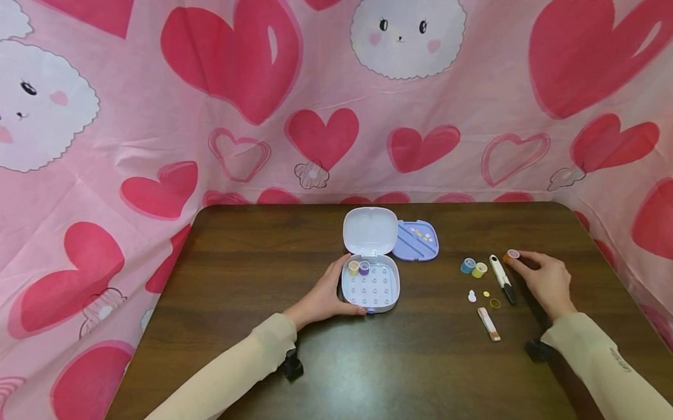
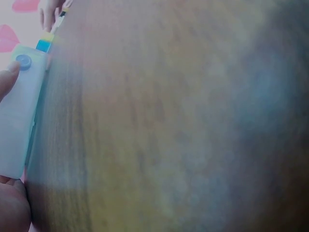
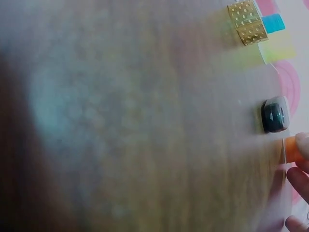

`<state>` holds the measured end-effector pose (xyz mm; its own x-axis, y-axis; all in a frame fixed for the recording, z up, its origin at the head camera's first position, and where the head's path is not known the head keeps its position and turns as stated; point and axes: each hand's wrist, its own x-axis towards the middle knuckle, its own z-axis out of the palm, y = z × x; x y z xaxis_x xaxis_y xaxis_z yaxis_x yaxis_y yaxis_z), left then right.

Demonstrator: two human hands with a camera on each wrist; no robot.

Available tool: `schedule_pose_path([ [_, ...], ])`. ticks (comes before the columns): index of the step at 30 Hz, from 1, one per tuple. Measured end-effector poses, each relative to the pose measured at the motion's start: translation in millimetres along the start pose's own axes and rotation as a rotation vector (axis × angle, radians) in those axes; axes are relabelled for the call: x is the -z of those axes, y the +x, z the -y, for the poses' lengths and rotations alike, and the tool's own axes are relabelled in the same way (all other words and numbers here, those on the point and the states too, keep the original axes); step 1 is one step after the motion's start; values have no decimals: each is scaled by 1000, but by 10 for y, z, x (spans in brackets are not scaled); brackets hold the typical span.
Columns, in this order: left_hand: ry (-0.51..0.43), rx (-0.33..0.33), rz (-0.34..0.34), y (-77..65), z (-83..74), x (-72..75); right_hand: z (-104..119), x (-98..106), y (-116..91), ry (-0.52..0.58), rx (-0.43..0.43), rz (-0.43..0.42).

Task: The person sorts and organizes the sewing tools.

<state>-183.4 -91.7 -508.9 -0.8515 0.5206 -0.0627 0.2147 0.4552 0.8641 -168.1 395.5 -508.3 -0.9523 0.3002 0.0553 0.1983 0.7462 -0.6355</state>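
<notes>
My left hand (image 1: 321, 301) holds the left side of an open white and lilac sewing box (image 1: 391, 284), thumb at its front edge by the clasp (image 2: 23, 62). Rows of small pegs cover the box floor. A yellowish thread spool (image 1: 353, 268) and a purple spool (image 1: 364, 268) stand in its back left part. Over at the right, my right hand (image 1: 549, 282) pinches an orange spool (image 1: 511, 256) between thumb and finger, at the table. Thread snips (image 1: 503, 280) with a black end lie just left of it. A blue spool (image 1: 468, 265) and a yellow spool (image 1: 479, 270) stand beyond.
A lilac tray (image 1: 416, 241) with small buttons lies behind the box, right of its raised lid (image 1: 370, 231). Nearer me are a dimpled gold ring (image 3: 247, 21), a small white piece (image 1: 471, 296), a yellow disc (image 1: 486, 294) and a white strip (image 1: 489, 324).
</notes>
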Motion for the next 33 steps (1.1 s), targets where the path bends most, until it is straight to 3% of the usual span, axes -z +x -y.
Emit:
schedule_pose_path([
  [18,-7,-5,-4,17,26,-13,1,75,-27,5,8,-12],
  [33,-9,-6,-11,10,31,-19,-22,98,-83,-7,97,-66],
])
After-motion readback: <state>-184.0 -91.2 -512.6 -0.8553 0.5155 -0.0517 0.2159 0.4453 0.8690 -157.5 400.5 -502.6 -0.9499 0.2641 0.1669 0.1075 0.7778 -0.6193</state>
